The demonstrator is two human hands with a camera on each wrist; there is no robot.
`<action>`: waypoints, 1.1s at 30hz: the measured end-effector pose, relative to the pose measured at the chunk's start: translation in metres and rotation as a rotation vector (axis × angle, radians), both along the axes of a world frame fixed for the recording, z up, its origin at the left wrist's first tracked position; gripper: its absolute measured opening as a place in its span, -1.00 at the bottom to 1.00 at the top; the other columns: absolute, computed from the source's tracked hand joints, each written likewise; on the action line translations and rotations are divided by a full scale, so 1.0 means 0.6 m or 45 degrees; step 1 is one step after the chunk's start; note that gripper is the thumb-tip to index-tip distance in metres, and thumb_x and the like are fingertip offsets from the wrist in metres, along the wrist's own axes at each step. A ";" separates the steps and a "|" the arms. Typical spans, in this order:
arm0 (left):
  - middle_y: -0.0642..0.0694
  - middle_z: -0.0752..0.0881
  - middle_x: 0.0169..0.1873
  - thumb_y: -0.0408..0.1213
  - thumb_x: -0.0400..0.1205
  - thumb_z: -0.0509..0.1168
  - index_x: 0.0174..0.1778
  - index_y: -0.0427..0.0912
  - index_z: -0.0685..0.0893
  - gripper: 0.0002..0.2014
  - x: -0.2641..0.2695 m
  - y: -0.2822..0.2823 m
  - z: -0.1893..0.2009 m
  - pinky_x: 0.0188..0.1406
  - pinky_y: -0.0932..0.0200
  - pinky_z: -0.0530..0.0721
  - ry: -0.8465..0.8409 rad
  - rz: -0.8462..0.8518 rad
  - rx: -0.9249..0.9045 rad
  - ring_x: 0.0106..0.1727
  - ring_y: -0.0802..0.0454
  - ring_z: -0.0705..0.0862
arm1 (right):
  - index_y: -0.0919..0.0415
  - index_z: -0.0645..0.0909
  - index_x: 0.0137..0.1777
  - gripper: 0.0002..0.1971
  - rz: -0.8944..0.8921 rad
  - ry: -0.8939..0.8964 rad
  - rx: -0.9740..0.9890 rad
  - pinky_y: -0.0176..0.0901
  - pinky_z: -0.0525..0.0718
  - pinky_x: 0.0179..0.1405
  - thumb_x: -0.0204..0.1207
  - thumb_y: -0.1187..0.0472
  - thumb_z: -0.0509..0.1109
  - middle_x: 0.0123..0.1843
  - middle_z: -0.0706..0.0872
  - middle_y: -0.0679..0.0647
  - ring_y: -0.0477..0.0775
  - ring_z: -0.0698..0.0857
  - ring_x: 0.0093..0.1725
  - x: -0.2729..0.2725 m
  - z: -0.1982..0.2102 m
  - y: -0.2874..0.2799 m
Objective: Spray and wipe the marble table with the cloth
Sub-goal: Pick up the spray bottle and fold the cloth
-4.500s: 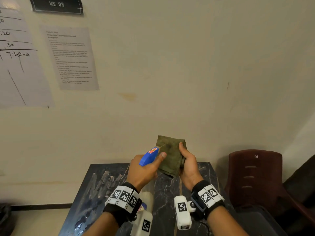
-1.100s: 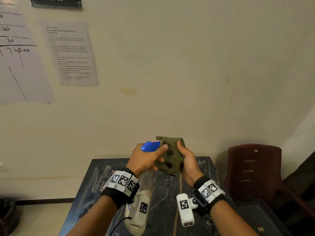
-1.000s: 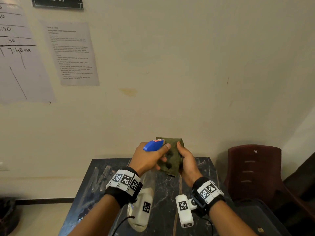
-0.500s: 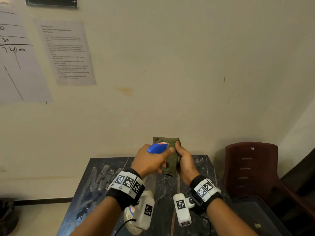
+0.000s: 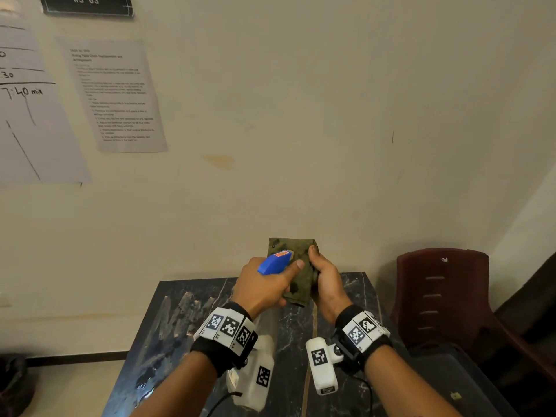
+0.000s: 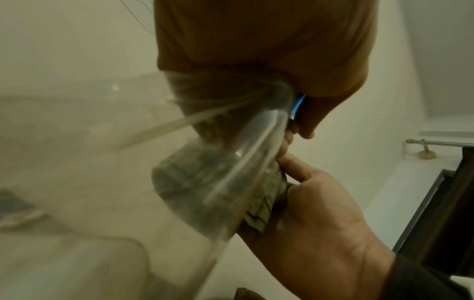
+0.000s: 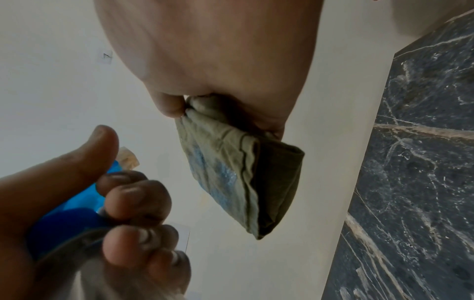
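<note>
Hands are meeting low in the centre of the head view, above the marble table (image 5: 192, 311). The left hand (image 5: 264, 287) is curling tightly round the neck of the spray bottle (image 5: 275, 261), fingers folded on the trigger, blue nozzle aimed at the cloth (image 5: 296, 266). The right hand (image 5: 326, 281) is pinching the folded olive cloth upright between thumb and fingers. Farther off at the right edge, a maroon plastic chair (image 5: 442, 296) is standing beside the table; papers (image 5: 117, 94) are hanging on the wall at upper left.
</note>
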State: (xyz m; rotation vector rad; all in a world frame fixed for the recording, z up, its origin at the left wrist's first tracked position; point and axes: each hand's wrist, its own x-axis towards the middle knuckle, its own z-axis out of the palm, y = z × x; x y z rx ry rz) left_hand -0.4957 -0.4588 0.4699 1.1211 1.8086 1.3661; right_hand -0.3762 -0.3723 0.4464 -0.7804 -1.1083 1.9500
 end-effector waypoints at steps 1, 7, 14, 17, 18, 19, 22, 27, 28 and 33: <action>-0.05 0.74 -0.54 0.13 0.60 0.52 -0.25 -0.21 0.75 -0.58 0.000 0.000 -0.002 -0.27 0.06 0.84 0.018 0.024 -0.002 -0.54 0.01 0.75 | 0.28 0.69 0.38 -0.51 0.001 -0.002 0.001 0.09 0.75 0.08 0.80 -0.06 0.10 0.27 0.79 0.30 0.30 0.79 0.23 0.000 -0.001 0.000; -0.08 0.77 -0.48 0.10 0.60 0.53 -0.19 -0.26 0.78 -0.58 -0.007 0.000 -0.005 -0.40 0.13 0.80 0.048 0.014 0.005 -0.54 0.03 0.75 | 0.30 0.68 0.38 -0.50 -0.012 0.011 -0.016 0.15 0.72 0.20 0.80 -0.05 0.10 0.28 0.79 0.30 0.33 0.76 0.28 0.001 -0.003 0.002; -0.05 0.70 -0.51 0.09 0.65 0.49 -0.24 -0.22 0.72 -0.59 0.000 -0.022 -0.040 -0.42 0.14 0.75 0.129 -0.164 -0.073 -0.53 0.05 0.67 | 0.32 0.69 0.36 -0.48 -0.092 0.024 -0.051 0.15 0.73 0.17 0.78 -0.09 0.15 0.22 0.81 0.32 0.36 0.79 0.22 -0.001 -0.006 0.014; -0.05 0.62 -0.55 0.17 0.65 0.45 -0.26 -0.27 0.68 -0.49 -0.002 -0.023 -0.058 -0.29 0.08 0.76 0.308 -0.158 -0.134 -0.52 0.06 0.62 | 0.30 0.67 0.38 -0.51 -0.110 0.046 -0.063 0.11 0.75 0.09 0.78 -0.07 0.15 0.22 0.82 0.30 0.33 0.81 0.20 -0.002 -0.004 0.019; -0.06 0.63 -0.55 0.16 0.65 0.45 -0.26 -0.27 0.67 -0.50 -0.003 -0.024 -0.060 -0.29 0.12 0.76 0.301 -0.157 -0.129 -0.53 0.08 0.64 | 0.30 0.67 0.37 -0.52 -0.111 0.048 -0.064 0.09 0.76 0.06 0.79 -0.07 0.15 0.21 0.82 0.29 0.33 0.81 0.19 -0.002 -0.003 0.018; -0.06 0.65 -0.54 0.14 0.65 0.46 -0.26 -0.26 0.67 -0.52 -0.004 -0.024 -0.061 -0.31 0.16 0.76 0.268 -0.163 -0.118 -0.53 0.09 0.67 | 0.29 0.68 0.37 -0.52 -0.109 0.046 -0.062 0.08 0.76 0.04 0.79 -0.07 0.14 0.21 0.82 0.29 0.32 0.81 0.19 -0.002 -0.004 0.019; -0.03 0.77 -0.46 0.12 0.64 0.48 -0.24 -0.20 0.73 -0.59 -0.005 -0.025 -0.057 -0.39 0.23 0.77 0.208 -0.205 -0.082 -0.52 0.09 0.73 | 0.28 0.68 0.37 -0.50 -0.098 0.024 -0.052 0.09 0.75 0.08 0.78 -0.09 0.14 0.21 0.82 0.28 0.31 0.81 0.19 0.001 -0.009 0.019; -0.08 0.71 -0.52 0.08 0.65 0.49 -0.27 -0.27 0.72 -0.56 -0.002 -0.025 -0.059 -0.35 0.06 0.80 0.116 -0.162 -0.049 -0.52 0.02 0.71 | 0.30 0.69 0.37 -0.48 -0.079 -0.056 -0.025 0.28 0.66 0.38 0.77 -0.12 0.16 0.25 0.80 0.31 0.34 0.78 0.25 -0.005 -0.024 0.016; -0.07 0.67 -0.56 0.07 0.65 0.49 -0.30 -0.25 0.70 -0.56 0.002 -0.023 -0.059 -0.35 0.07 0.79 0.128 -0.162 -0.048 -0.54 0.02 0.69 | 0.30 0.69 0.37 -0.48 -0.082 -0.069 -0.022 0.31 0.63 0.42 0.77 -0.12 0.16 0.26 0.80 0.30 0.34 0.77 0.27 -0.006 -0.028 0.016; -0.05 0.65 -0.59 0.06 0.62 0.52 -0.33 -0.33 0.68 -0.52 0.006 -0.012 -0.060 -0.43 0.13 0.73 0.087 -0.090 -0.029 -0.55 0.01 0.67 | 0.29 0.71 0.35 -0.48 -0.070 -0.093 -0.023 0.29 0.63 0.43 0.77 -0.12 0.16 0.25 0.81 0.28 0.31 0.77 0.28 -0.006 -0.034 0.014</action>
